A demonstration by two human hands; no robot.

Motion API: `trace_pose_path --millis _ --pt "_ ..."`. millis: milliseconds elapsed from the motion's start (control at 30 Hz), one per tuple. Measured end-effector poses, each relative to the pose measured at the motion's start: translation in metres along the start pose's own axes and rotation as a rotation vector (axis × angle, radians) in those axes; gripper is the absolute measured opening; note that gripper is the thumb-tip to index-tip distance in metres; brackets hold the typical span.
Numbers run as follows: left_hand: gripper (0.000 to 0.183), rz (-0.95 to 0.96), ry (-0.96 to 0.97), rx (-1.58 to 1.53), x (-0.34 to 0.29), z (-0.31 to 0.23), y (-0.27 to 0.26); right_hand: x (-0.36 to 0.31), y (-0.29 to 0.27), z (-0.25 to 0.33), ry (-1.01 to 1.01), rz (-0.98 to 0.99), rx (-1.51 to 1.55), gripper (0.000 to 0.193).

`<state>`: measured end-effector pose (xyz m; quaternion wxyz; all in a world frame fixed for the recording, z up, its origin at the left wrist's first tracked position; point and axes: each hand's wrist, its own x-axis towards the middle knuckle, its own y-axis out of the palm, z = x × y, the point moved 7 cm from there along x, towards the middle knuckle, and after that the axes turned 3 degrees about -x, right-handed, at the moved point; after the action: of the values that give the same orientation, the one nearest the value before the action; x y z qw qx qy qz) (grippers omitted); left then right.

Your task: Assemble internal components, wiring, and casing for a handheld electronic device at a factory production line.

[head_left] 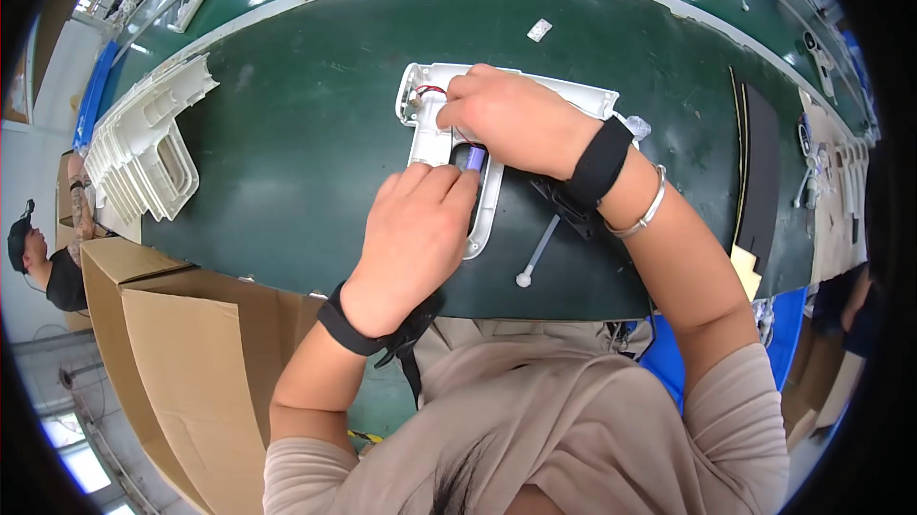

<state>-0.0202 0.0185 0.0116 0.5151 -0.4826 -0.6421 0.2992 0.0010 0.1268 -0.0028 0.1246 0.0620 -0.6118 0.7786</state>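
Note:
A white plastic housing half (565,90), shaped like a handheld tool with a looped handle, lies open side up on the green table. My left hand (420,228) is closed over its handle, fingers bent onto the rim. Beside those fingertips a purple cylinder (475,159), like a battery cell, shows in the handle opening. My right hand (516,118) is over the housing's upper part with fingers pinched together; what they hold is hidden. Red wires (432,90) run inside the housing, left of the right fingers. Both wrists wear black straps.
Nested white shells (153,152) stand at the table's left. A grey rod with a white tip (540,252) lies under my right forearm. A small white piece (540,30) is at the back. Dark foam strips (757,171) lie right. Cardboard boxes (191,343) stand left, near a person.

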Motion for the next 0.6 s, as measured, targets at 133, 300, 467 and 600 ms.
trace_pose_path --millis 133,300,467,600 --pt "0.026 0.129 -0.002 0.328 0.011 -0.009 0.016 -0.003 0.000 0.004 -0.020 0.031 -0.077 0.020" --pt "0.039 -0.098 0.107 0.169 0.011 -0.003 0.022 -0.016 -0.002 -0.007 -0.022 -0.108 -0.075 0.008" --pt "0.045 -0.088 -0.003 -0.076 0.006 0.010 0.009 -0.016 -0.007 -0.003 -0.018 -0.075 0.006 0.010" --pt "0.045 -0.099 -0.185 -0.232 0.003 0.024 -0.007 -0.016 -0.007 -0.002 -0.051 -0.123 -0.021 0.012"
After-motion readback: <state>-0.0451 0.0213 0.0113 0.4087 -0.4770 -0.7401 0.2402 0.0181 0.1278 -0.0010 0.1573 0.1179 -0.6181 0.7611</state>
